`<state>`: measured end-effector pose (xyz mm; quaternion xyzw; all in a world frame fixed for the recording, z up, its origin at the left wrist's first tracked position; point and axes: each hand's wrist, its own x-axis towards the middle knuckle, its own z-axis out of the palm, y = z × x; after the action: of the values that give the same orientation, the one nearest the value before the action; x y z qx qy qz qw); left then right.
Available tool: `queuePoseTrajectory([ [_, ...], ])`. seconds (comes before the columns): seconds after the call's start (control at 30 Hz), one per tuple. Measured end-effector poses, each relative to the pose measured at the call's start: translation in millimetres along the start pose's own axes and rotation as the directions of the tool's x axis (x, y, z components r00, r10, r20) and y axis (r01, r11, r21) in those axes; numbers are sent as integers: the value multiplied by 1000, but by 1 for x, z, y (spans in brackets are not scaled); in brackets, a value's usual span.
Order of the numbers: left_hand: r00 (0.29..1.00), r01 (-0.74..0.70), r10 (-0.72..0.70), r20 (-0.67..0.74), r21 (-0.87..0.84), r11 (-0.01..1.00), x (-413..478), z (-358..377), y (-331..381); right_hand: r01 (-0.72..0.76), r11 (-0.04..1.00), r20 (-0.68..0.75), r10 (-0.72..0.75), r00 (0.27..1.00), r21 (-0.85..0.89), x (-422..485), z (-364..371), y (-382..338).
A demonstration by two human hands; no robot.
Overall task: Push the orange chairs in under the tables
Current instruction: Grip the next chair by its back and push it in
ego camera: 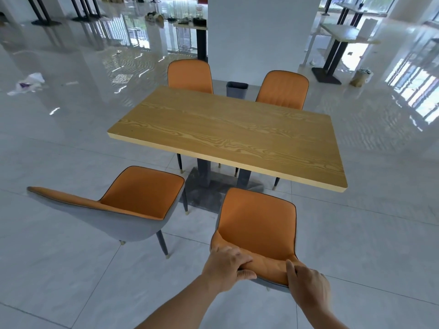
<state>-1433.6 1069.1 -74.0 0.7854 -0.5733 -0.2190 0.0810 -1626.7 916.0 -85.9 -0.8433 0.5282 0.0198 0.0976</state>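
Orange chairs, four in all, around one wooden table [228, 131] at the centre of the frame. Two far chairs at upper centre, the left one [190, 76] and the right one [282, 90], tucked close against the far edge of the table, seats hidden beneath the top; by the look of it, already done. Near right chair [257, 224] at lower centre, standing on the pale tiled floor [71, 269], seat wholly out in the open, front edge just short of the near side of the table. Left hand [225, 264] clamped over the top of its backrest, fingers curled across the orange padding and thumb below; right hand [308, 281] gripping the same backrest at its right corner, thumb laid along the padding. Near left chair [123, 203] at lower left, turned askew, back pointing toward the left edge of the frame, well clear of the table and untouched. Roughly half finished at this table, judging from the layout: the held chair not yet pushed in, the skewed one needing to be turned square and then slid under. More tables [349, 34] at upper right with no orange chairs visible beside them. Small grey bin [237, 89] between the two far chairs, out of the way of any push.
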Motion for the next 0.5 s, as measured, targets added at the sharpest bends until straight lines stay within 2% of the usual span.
queuePoseTrajectory([
  [0.17,1000,9,-10,-14,-14,1000,-3,-2,2,7,1000,-15,-8,1000,-25,-4,1,-1],
  [0.5,1000,24,-24,-8,-38,999,-2,0,4,24,999,-21,-24,1000,34,-6,-6,-1],
])
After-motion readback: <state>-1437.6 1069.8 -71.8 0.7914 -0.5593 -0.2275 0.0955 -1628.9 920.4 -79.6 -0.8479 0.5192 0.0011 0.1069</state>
